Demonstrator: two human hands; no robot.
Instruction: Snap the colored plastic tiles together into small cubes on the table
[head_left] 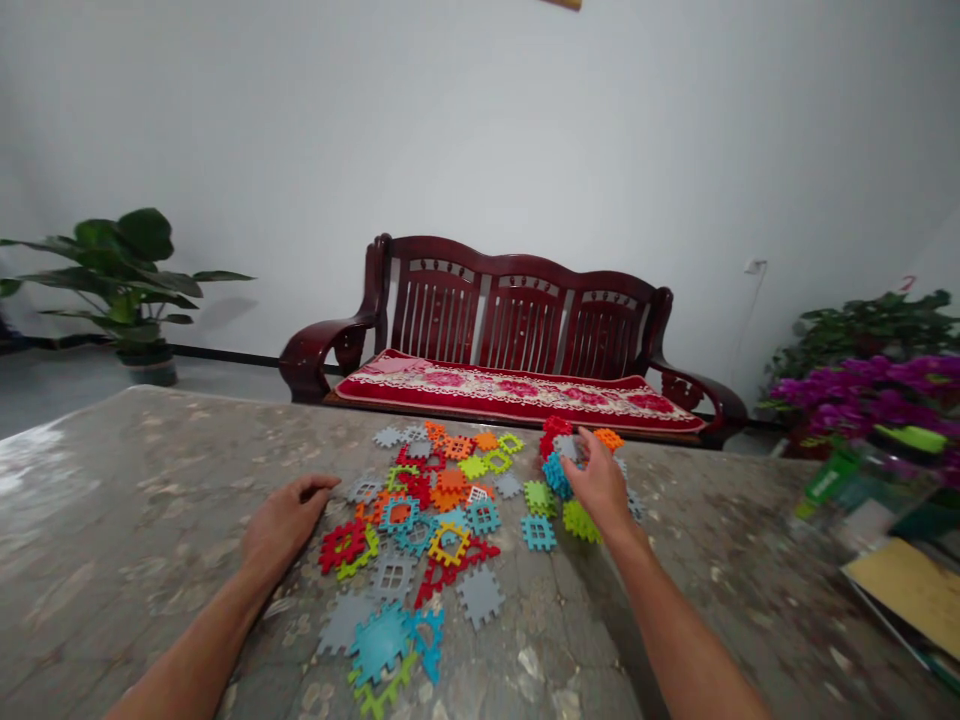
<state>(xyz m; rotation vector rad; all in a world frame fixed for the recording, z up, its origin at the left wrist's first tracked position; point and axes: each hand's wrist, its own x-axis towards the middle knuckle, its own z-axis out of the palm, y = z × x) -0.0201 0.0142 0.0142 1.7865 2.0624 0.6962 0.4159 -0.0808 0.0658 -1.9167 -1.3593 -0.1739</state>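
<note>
Pieces point(450, 482) toward far edge point(264, 405); room outside left hand point(283, 525).

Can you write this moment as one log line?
left hand: on table, beside puzzle pieces | right hand: at blue piece, grip unclear | bench: beyond table

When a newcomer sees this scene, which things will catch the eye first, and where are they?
Most likely the bright toothed pieces scattered on the middle of the table, with the left hand beside them and the right hand at those on the right. Next, perhaps the dark red wooden bench behind the table, then the purple flowers at the far right.
</note>
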